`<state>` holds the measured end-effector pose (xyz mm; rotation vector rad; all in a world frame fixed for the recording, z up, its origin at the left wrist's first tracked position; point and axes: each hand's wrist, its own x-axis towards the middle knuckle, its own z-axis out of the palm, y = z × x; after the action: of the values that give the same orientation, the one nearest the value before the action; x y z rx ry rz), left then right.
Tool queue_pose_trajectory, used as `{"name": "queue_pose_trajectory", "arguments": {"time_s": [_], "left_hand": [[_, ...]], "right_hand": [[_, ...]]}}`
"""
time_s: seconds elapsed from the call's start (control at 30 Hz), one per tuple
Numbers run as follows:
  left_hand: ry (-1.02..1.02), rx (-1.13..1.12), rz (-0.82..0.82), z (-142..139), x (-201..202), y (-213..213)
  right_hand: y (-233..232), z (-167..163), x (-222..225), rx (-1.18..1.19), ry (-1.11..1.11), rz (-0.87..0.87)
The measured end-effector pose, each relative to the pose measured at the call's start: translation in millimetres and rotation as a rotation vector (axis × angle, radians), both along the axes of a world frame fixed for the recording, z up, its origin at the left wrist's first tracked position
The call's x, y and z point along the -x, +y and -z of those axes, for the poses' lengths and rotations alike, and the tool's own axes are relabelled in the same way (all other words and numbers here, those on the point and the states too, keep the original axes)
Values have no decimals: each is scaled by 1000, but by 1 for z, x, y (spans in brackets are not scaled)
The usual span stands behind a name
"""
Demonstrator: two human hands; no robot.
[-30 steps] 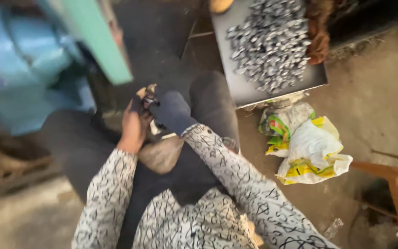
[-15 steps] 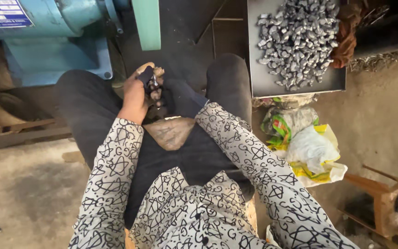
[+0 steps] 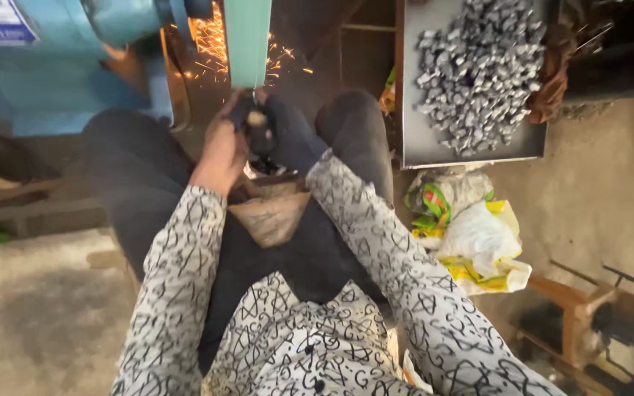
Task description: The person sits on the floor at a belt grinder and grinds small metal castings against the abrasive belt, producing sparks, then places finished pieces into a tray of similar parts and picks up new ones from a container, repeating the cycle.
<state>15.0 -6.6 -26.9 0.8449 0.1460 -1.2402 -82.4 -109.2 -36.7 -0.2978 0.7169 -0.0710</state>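
My left hand (image 3: 221, 150) is bare and my right hand (image 3: 288, 132) wears a dark glove. Both close together on a small metal part (image 3: 257, 121) and press it against the green grinding belt (image 3: 247, 40). Orange sparks (image 3: 210, 37) fly off to the left of the belt. The part is mostly hidden between my fingers. My arms are in black-and-white patterned sleeves, and my knees in dark trousers frame the hands. A brown pouch (image 3: 269, 213) lies in my lap just below the hands.
A blue grinding machine (image 3: 60, 66) stands at the upper left. A grey metal tray (image 3: 416, 147) at the upper right holds several small metal pieces. Crumpled plastic bags (image 3: 478, 235) lie on the floor to the right, beside a wooden stool (image 3: 574, 308).
My hands have risen from my lap up to the belt with the part, and sparks now fly. The view has tilted up toward the machine.
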Motion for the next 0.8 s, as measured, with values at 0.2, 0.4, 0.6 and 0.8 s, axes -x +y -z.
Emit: {"name": "queue_pose_trajectory", "arguments": {"time_s": [0.2, 0.4, 0.6, 0.8], "left_hand": [[-103, 84, -7, 0, 4, 22], [-89, -152, 231, 20, -22, 31], [-229, -96, -69, 27, 16, 7], [-112, 243, -48, 7, 34, -6]], "right_hand": [[19, -10, 22, 1143, 71, 54], [19, -13, 35, 1016, 78, -229], [12, 5, 16, 970, 255, 109], [-3, -8, 10, 1108, 269, 161]]}}
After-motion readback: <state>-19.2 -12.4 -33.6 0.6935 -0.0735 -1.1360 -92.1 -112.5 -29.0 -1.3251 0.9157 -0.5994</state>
